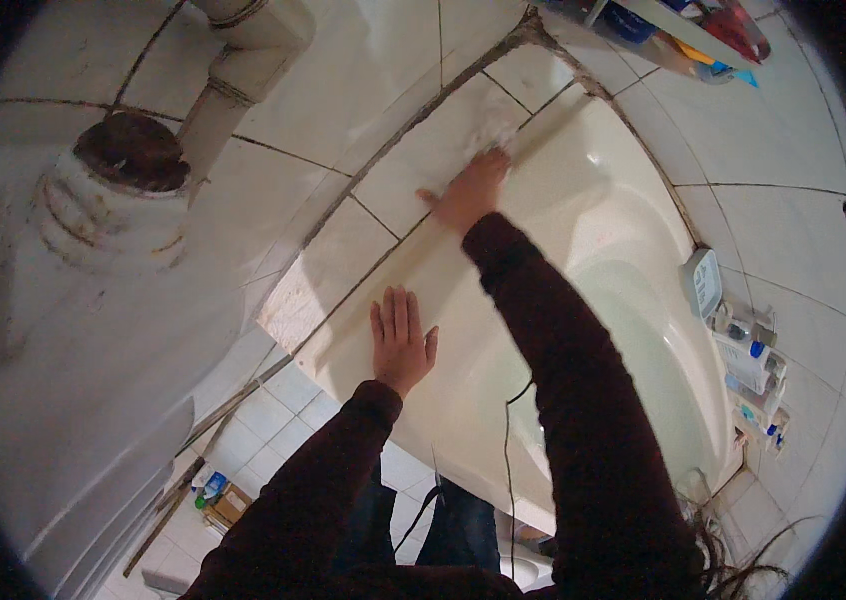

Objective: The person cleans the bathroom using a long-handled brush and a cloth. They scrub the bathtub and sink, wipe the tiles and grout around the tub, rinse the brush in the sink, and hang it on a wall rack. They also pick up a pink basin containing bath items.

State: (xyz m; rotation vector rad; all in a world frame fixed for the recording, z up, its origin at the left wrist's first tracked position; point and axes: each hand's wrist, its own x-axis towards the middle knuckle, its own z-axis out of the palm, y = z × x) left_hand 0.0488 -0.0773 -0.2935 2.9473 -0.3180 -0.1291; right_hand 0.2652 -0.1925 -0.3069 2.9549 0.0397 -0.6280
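Observation:
My left hand lies flat on the cream rim of the bathtub, fingers stretched out and holding nothing. Farther off, my right hand reaches over the tub's edge onto the tiled ledge along the wall. Its thumb sticks out to the left, while the other fingers are blurred by motion. Just beyond those fingertips is a blurred whitish patch; I cannot make out whether it is foam or a cloth. Greenish, see-through water seems to stand in the tub.
A pipe and a white fixture with a rusty top stand at the left. Shelves with bottles and a soap dish line the right wall. Another loaded shelf hangs at the far corner. A dark cord hangs near my right arm.

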